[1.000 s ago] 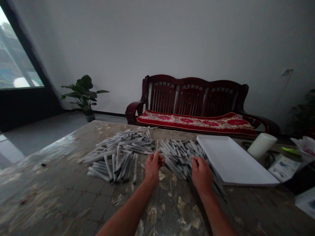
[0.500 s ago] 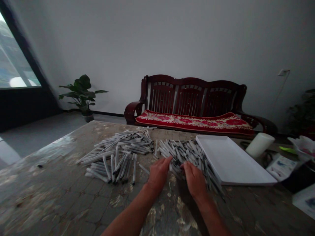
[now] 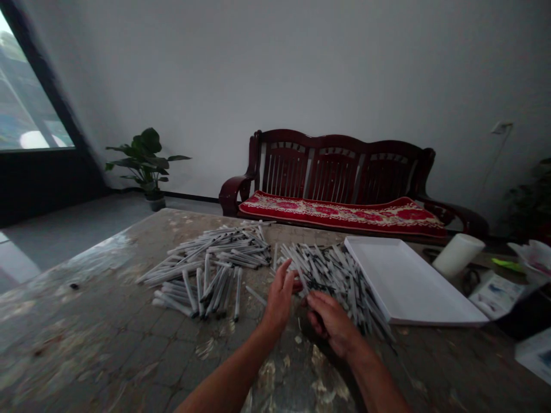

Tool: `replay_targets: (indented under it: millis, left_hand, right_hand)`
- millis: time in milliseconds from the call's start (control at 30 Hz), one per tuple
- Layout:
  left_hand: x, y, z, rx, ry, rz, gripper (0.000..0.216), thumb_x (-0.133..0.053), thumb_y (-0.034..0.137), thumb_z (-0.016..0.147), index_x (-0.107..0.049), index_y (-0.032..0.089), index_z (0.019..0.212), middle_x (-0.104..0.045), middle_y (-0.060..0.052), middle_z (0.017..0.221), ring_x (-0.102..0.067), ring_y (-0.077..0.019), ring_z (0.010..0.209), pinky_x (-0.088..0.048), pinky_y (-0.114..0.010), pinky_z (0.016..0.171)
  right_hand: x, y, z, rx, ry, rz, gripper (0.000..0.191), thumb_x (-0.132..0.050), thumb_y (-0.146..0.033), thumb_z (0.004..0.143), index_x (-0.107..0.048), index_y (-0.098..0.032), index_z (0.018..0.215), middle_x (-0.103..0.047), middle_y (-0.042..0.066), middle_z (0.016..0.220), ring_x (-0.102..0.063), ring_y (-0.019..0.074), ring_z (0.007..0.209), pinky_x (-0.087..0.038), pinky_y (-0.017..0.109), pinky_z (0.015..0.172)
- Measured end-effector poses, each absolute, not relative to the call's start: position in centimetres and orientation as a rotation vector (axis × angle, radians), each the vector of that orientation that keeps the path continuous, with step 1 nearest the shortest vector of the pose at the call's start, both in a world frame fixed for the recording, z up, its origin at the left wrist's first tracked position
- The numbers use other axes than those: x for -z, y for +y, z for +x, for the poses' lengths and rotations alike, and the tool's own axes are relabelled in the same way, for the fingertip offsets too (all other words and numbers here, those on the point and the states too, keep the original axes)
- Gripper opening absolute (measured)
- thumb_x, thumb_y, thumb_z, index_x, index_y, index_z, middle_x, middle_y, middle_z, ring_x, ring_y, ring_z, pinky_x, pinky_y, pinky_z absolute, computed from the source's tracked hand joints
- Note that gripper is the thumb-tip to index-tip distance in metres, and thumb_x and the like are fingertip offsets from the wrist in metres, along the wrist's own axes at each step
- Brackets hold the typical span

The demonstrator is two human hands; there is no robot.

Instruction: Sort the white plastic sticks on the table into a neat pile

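Note:
My right hand (image 3: pixel 330 320) is closed, thumb against curled fingers, on a pale pen (image 3: pixel 302 279) that slants up and away to the left. Close beside the pen is my left hand (image 3: pixel 280 295), its fingers stretched and apart; whether a fingertip touches the pen is hidden. Just beyond both hands lies a loose heap of whitish pens with dark ends (image 3: pixel 331 267). To the left spreads a second pile of similar pens (image 3: pixel 224 246), with a nearer bunch (image 3: pixel 217 289) fanned toward me. One single pen (image 3: pixel 256 295) rests apart, left of my left hand.
A shallow white tray (image 3: pixel 417 281) borders the right heap. Beyond it are a white roll (image 3: pixel 458 255), a small printed box (image 3: pixel 495 292) and a plastic bag (image 3: pixel 531 258). A wooden bench (image 3: pixel 331 166) stands behind the patterned table (image 3: pixel 142 344).
My left hand has opened its fingers and risen slightly. My right hand has drawn back toward me a little, now with a pen showing from its grip.

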State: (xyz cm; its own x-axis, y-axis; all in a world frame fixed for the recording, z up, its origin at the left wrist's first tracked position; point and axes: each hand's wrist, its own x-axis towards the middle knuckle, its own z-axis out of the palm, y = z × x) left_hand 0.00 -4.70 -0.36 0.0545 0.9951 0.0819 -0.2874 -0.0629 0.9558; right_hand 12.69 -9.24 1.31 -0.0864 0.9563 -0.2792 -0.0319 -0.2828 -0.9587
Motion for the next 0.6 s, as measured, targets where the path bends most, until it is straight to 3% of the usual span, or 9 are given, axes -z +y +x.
replay_targets:
  millis: [67, 200, 333, 433, 533, 600]
  left_hand:
    - [-0.2, -4.7, 0.0, -1.203, 0.723, 0.85, 0.051, -0.058, 0.054, 0.087, -0.058, 0.019, 0.124, -0.073, -0.012, 0.105, -0.071, -0.0204, 0.083, -0.055, -0.033, 0.076]
    - [-0.8, -4.5, -0.1, -1.085, 0.591, 0.684, 0.037, -0.075, 0.044, 0.076, -0.063, 0.017, 0.098, -0.074, -0.007, 0.085, -0.072, -0.0173, 0.073, -0.056, -0.027, 0.07]
    - [-0.5, -4.2, 0.3, -1.128, 0.666, 0.627, 0.031, -0.075, 0.043, 0.076, -0.06, 0.019, 0.087, -0.072, -0.002, 0.077, -0.072, -0.0151, 0.068, -0.055, -0.023, 0.064]
    - [-0.3, -4.1, 0.7, -1.185, 0.755, 0.613, 0.034, -0.077, 0.045, 0.071, -0.059, 0.018, 0.082, -0.071, -0.002, 0.073, -0.071, -0.0151, 0.065, -0.054, -0.023, 0.06]
    - [-0.2, -4.1, 1.0, -1.229, 0.819, 0.594, 0.038, -0.079, 0.047, 0.066, -0.058, 0.018, 0.076, -0.071, -0.002, 0.071, -0.07, -0.0151, 0.062, -0.052, -0.023, 0.057]
    - [-0.3, -4.1, 1.0, -1.259, 0.843, 0.57, 0.039, -0.08, 0.048, 0.063, -0.058, 0.017, 0.075, -0.07, -0.002, 0.07, -0.07, -0.0152, 0.061, -0.051, -0.022, 0.055]
  right_hand:
    - [-1.3, -9.3, 13.0, -1.646, -1.014, -1.224, 0.05, -0.066, -0.066, 0.065, -0.054, -0.02, 0.079, -0.039, -0.012, 0.041, -0.026, 0.0041, 0.034, -0.011, 0.019, 0.036]
    - [-1.2, -9.3, 13.3, -1.893, -0.889, -1.035, 0.045, -0.069, -0.061, 0.068, -0.053, -0.02, 0.078, -0.035, -0.014, 0.04, -0.019, 0.0028, 0.033, -0.01, 0.018, 0.036]
    - [-0.7, -9.2, 13.1, -1.781, -0.955, -1.073, 0.05, -0.067, -0.067, 0.07, -0.053, -0.021, 0.083, -0.034, -0.014, 0.042, -0.018, 0.0036, 0.034, -0.013, 0.018, 0.036]
    - [-0.3, -9.0, 12.6, -1.44, -1.19, -1.321, 0.045, -0.054, -0.067, 0.08, -0.053, -0.021, 0.078, -0.04, -0.01, 0.046, -0.029, 0.0069, 0.037, -0.022, 0.02, 0.039]
    - [-0.6, -9.0, 12.1, -0.79, -1.606, -1.605, 0.03, -0.043, -0.043, 0.093, -0.06, -0.021, 0.082, -0.064, 0.002, 0.067, -0.058, 0.014, 0.058, -0.036, 0.024, 0.053]
    - [-1.0, -9.2, 11.7, -0.419, -1.822, -1.772, 0.026, -0.039, -0.03, 0.096, -0.064, -0.021, 0.093, -0.071, 0.006, 0.079, -0.066, 0.0174, 0.069, -0.038, 0.026, 0.06]
